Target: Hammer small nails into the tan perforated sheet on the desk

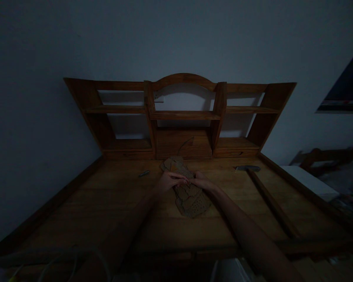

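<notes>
A flat brown piece (194, 201) with ragged, layered edges lies on the wooden desk (106, 207); rows of small holes mark its near end. I cannot tell its material in this dim light. Over its middle, my left hand (169, 181) reaches in from the left with thumb and fingers pinched together. From the right, my right hand (202, 181) meets it, fingers bent and closed at the same spot. Whatever sits between the fingertips is too small and dark to name. A thin curved strand (184, 144) rises beyond the piece's far end.
A hammer (247, 168) with a long wooden handle lies to the right. Left of the hands is a small slim metallic object (144, 173). A wooden shelf unit (185, 114) stands along the back. Beyond the right edge are a white surface (308, 182) and a chair (329, 158).
</notes>
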`<action>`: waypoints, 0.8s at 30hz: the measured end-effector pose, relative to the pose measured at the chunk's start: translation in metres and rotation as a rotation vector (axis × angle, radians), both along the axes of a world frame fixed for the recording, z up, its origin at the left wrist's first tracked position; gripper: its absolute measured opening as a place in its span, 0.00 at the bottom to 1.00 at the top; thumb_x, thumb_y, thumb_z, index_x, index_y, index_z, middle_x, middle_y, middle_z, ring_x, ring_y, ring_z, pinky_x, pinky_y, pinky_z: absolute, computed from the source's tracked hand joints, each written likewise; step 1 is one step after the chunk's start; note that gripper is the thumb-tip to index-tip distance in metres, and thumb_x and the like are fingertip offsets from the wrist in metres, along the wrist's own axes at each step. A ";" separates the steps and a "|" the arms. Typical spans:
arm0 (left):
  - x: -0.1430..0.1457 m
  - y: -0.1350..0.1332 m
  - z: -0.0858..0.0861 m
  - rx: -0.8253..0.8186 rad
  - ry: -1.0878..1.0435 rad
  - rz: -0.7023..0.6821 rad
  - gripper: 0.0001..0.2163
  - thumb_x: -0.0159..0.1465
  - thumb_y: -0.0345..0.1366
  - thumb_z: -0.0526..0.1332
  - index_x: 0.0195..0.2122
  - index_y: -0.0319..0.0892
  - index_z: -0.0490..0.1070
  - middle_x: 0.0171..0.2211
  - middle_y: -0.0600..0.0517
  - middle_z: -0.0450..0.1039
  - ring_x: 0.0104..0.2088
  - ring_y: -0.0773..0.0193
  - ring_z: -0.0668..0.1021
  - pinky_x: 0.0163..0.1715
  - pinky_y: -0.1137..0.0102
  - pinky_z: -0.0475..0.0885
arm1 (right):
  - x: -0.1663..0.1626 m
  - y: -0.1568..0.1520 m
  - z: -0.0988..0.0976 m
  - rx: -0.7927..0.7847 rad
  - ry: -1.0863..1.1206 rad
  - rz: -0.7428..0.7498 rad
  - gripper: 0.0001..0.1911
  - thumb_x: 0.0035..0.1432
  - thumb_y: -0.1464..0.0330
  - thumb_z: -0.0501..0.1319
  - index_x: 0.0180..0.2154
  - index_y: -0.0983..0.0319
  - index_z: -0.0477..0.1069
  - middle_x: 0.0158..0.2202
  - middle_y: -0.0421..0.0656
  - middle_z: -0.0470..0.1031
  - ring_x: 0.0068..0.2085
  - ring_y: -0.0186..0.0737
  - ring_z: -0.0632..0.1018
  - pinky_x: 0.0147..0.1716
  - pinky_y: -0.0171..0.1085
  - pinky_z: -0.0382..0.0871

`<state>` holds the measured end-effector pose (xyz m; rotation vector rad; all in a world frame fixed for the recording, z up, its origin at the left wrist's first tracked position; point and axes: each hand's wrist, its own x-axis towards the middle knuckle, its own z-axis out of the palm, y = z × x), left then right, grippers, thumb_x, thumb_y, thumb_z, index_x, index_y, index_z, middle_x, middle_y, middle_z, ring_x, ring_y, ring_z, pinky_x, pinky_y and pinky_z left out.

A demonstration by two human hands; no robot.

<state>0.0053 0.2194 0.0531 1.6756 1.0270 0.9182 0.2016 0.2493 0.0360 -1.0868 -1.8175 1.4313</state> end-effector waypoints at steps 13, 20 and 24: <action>0.002 0.000 0.004 0.000 -0.068 0.030 0.12 0.52 0.42 0.68 0.34 0.39 0.81 0.23 0.51 0.76 0.21 0.70 0.69 0.22 0.75 0.61 | 0.002 0.003 0.001 0.008 0.006 -0.003 0.15 0.47 0.63 0.67 0.36 0.66 0.77 0.30 0.40 0.78 0.31 0.38 0.77 0.28 0.31 0.68; -0.010 0.006 0.021 0.075 -0.336 0.264 0.11 0.54 0.42 0.66 0.31 0.40 0.80 0.26 0.53 0.76 0.22 0.71 0.69 0.24 0.76 0.62 | 0.000 -0.003 0.005 -0.016 -0.002 -0.020 0.14 0.48 0.63 0.66 0.34 0.67 0.76 0.27 0.41 0.77 0.25 0.35 0.74 0.23 0.30 0.65; -0.016 0.015 0.015 0.024 -0.557 0.327 0.13 0.51 0.45 0.68 0.30 0.39 0.79 0.32 0.50 0.78 0.31 0.66 0.76 0.32 0.74 0.68 | 0.000 -0.003 0.004 -0.020 0.000 -0.015 0.17 0.48 0.61 0.66 0.36 0.67 0.76 0.30 0.43 0.78 0.27 0.36 0.75 0.24 0.31 0.66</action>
